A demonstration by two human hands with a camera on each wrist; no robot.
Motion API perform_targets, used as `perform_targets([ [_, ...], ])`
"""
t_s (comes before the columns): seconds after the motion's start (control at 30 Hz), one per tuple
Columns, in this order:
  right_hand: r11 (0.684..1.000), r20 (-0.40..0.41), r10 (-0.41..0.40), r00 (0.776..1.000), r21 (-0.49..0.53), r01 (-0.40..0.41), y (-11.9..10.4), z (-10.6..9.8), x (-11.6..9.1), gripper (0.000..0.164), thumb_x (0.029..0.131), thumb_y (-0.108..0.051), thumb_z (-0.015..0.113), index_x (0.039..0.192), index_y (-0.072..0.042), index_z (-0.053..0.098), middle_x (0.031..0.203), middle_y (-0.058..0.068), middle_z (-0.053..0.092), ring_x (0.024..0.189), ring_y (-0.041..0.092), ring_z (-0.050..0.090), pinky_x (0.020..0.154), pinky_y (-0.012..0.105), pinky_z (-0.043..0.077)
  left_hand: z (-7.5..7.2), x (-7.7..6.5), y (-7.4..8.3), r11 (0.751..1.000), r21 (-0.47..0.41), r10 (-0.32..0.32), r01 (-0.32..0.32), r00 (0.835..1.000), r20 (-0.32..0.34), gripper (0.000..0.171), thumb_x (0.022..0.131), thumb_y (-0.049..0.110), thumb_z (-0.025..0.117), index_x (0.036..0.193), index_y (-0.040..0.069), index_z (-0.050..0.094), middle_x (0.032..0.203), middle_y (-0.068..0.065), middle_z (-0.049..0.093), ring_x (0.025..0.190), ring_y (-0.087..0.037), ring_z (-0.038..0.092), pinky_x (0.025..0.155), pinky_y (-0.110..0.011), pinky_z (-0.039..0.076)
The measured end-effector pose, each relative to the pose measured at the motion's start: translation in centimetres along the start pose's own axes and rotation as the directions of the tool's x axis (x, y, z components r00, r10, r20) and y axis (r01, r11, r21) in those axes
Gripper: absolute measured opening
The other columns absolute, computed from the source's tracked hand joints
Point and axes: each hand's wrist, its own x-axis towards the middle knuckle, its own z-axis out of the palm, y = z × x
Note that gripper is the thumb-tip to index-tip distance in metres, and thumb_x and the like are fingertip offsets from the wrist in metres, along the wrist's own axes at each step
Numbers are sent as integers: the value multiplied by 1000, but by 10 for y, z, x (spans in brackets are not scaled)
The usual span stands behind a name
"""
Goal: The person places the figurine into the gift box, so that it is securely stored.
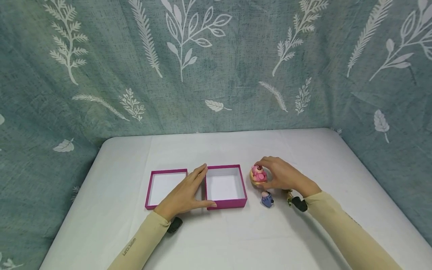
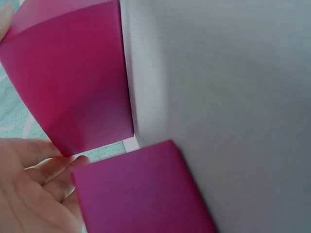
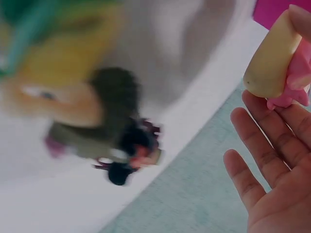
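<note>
My left hand [image 1: 185,195] spans the left side of an open magenta box [image 1: 229,203] with a white inside, thumb at its front corner and fingers at its back corner. In the left wrist view, fingertips touch the lower corner of the box [image 2: 73,87]. My right hand [image 1: 281,174] holds a pink bear figurine [image 1: 259,174] with a yellow back between thumb and fingers, just right of the box. The right wrist view shows its yellow back [image 3: 272,58], with the other fingers extended below. A small blue figurine [image 1: 267,199] lies below this hand.
A shallow magenta lid [image 1: 148,191], white inside, lies left of the box, partly behind the left hand. Another figurine [image 1: 289,197] is partly hidden by the right wrist. Close to the right wrist camera are a blurred yellow-and-green figurine [image 3: 73,48] and a small dark-haired one [image 3: 141,150].
</note>
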Motion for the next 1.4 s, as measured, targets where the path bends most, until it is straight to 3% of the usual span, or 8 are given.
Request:
perform_targets([
  [0.3, 996, -66, -90, 994, -8, 89, -18, -17, 10, 57, 70, -29, 85, 118, -5, 66, 108, 4, 67, 101, 25, 64, 90, 44, 54, -1, 0, 1, 1000, -18, -3, 3, 1000, -1, 115, 75, 75, 65, 157, 9, 18, 164, -1, 17, 149, -20, 24, 119, -44, 29],
  [0.57, 996, -51, -92, 994, 18, 93, -44, -27, 16, 57, 73, -33, 83, 121, -8, 66, 112, 1, 66, 105, 23, 63, 93, 43, 53, -2, -1, 2, 1000, -14, -1, 1, 1000, -4, 115, 75, 73, 66, 157, 9, 18, 165, -2, 17, 149, -20, 24, 119, -44, 29],
  [1.4, 983, -28, -181, 983, 18, 182, -62, -5, 29, 61, 70, -39, 85, 120, -8, 66, 112, -1, 66, 104, 18, 63, 97, 41, 51, -2, 0, 2, 1000, -9, -2, 2, 1000, -1, 115, 74, 74, 66, 157, 9, 20, 164, -3, 20, 149, -19, 26, 118, -42, 31],
])
